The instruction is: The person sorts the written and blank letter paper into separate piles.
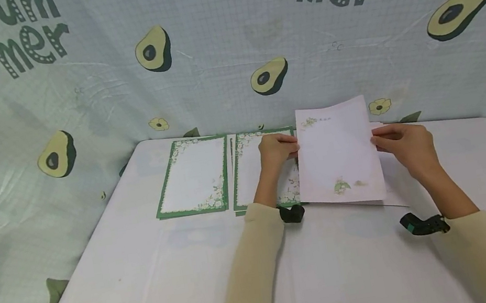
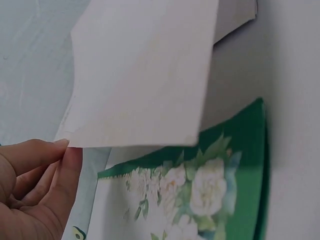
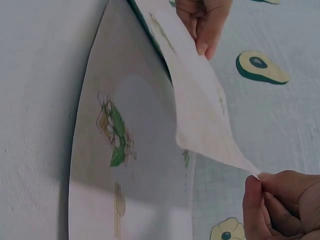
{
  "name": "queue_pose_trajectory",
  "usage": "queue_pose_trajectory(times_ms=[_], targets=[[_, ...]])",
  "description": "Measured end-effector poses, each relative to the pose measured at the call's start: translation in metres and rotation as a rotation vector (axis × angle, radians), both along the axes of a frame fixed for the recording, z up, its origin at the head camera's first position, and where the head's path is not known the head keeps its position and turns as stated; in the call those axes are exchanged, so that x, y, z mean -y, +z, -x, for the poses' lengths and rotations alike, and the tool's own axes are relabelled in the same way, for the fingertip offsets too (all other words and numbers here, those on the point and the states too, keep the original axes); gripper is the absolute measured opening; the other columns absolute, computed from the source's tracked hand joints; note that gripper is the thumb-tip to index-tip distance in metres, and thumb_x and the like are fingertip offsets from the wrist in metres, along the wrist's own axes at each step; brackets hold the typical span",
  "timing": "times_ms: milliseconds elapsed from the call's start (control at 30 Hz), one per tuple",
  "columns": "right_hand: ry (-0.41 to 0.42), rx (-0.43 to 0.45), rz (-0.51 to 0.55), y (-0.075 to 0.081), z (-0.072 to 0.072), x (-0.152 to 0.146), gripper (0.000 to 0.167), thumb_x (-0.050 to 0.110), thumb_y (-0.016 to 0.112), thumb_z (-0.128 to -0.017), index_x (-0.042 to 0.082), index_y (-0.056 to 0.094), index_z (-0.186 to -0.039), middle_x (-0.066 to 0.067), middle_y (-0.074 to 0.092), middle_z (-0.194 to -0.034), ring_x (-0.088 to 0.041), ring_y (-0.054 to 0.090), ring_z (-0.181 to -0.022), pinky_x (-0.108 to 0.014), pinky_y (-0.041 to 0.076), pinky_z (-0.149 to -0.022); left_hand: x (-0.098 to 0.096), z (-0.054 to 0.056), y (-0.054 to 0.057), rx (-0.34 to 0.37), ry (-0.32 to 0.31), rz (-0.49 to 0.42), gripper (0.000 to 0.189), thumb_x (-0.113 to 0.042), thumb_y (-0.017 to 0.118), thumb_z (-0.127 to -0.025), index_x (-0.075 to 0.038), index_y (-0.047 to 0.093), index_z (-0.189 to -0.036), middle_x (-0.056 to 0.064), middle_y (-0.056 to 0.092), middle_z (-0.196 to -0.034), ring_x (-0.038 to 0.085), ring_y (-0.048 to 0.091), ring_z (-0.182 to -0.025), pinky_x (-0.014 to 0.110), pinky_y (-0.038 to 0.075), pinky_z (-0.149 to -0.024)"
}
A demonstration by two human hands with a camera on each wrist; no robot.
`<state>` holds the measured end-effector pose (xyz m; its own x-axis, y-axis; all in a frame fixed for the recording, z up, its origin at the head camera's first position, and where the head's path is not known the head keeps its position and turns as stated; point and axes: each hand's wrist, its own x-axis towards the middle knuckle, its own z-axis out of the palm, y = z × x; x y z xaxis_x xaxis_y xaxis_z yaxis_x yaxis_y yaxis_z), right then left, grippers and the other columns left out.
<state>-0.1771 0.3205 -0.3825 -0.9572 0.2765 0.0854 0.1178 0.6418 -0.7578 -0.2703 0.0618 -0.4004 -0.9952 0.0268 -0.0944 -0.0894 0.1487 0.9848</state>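
Observation:
Both hands hold up a pale pink sheet of paper (image 1: 337,152) with small leaf prints at its top left and bottom. My left hand (image 1: 275,150) pinches its left edge between thumb and fingers, and my right hand (image 1: 406,144) pinches the right edge. In the right wrist view the raised sheet (image 3: 200,110) bends between the two hands. Beneath it lies another pink sheet (image 3: 145,120) with a similar leaf print. A green-bordered floral sheet (image 2: 200,190) lies below my left hand, partly covered by the raised sheet in the head view.
Another green-bordered sheet stack (image 1: 192,178) lies to the left on the white table (image 1: 187,282). A curtain (image 1: 215,34) printed with avocados hangs behind the table's far edge. Each wrist wears a small black camera, such as the right one (image 1: 421,225).

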Motion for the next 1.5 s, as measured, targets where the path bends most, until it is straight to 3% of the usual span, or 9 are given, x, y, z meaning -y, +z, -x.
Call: queue_pose_trajectory(times_ms=[133,267,433,800,1033,1233,1500], targets=[[-0.006,0.029,-0.001,0.002,-0.004,-0.015,0.045,0.038,0.070,-0.097,0.004,0.070,-0.127,-0.001,0.077,-0.102,0.010,0.067,-0.077,-0.007,0.048,-0.069,-0.014,-0.002,0.001,0.020,-0.013,0.007,0.008,0.005,0.080,-0.083,0.003,0.079,-0.090,0.014,0.075,-0.085,0.030,0.077,-0.077,0.032,0.064,-0.068],[0.000,0.048,0.033,0.004,-0.008,-0.028,0.049,0.041,0.071,-0.096,0.003,0.069,-0.128,0.022,0.071,-0.088,0.012,0.067,-0.078,-0.004,0.048,-0.069,-0.025,-0.004,0.002,0.041,-0.038,0.007,0.008,0.006,0.080,-0.083,0.004,0.078,-0.090,0.014,0.075,-0.084,0.031,0.077,-0.078,0.035,0.064,-0.071],[0.019,0.076,0.090,0.005,-0.010,-0.039,0.053,0.041,0.072,-0.095,0.000,0.066,-0.129,0.031,0.067,-0.084,0.012,0.067,-0.079,-0.004,0.049,-0.070,-0.036,-0.005,-0.001,0.060,-0.058,0.019,0.007,0.007,0.079,-0.084,0.004,0.078,-0.090,0.014,0.075,-0.084,0.029,0.077,-0.077,0.033,0.064,-0.069],[0.044,0.094,0.119,-0.004,-0.012,-0.056,0.050,0.033,0.070,-0.098,-0.003,0.063,-0.131,0.031,0.066,-0.083,0.013,0.067,-0.079,-0.006,0.053,-0.071,-0.053,0.006,-0.011,0.095,-0.078,0.110,0.005,0.001,0.083,-0.083,-0.001,0.079,-0.085,0.009,0.075,-0.073,0.020,0.075,-0.066,0.027,0.063,-0.063],[0.045,0.091,0.145,-0.014,-0.006,-0.057,0.048,0.028,0.068,-0.100,-0.007,0.062,-0.131,0.031,0.064,-0.083,0.013,0.066,-0.078,-0.011,0.057,-0.074,-0.057,0.009,-0.016,0.111,-0.076,0.111,0.005,0.004,0.082,-0.082,0.001,0.079,-0.084,0.013,0.074,-0.072,0.025,0.076,-0.066,0.029,0.063,-0.062],[0.018,0.140,0.149,-0.021,-0.001,-0.059,0.047,0.029,0.068,-0.100,-0.005,0.062,-0.132,0.031,0.062,-0.083,0.014,0.065,-0.079,-0.012,0.057,-0.073,-0.061,0.016,-0.023,0.109,-0.100,0.180,0.004,0.003,0.081,-0.083,0.000,0.079,-0.084,0.009,0.073,-0.069,0.014,0.070,-0.055,0.019,0.058,-0.053],[0.003,0.174,0.107,-0.031,0.004,-0.059,0.043,0.026,0.068,-0.100,-0.005,0.063,-0.130,0.012,0.071,-0.095,0.011,0.065,-0.078,-0.012,0.057,-0.071,-0.060,0.018,-0.018,0.101,-0.133,0.229,0.004,0.006,0.080,-0.084,0.002,0.079,-0.084,0.011,0.074,-0.072,0.020,0.074,-0.062,0.022,0.060,-0.056]])
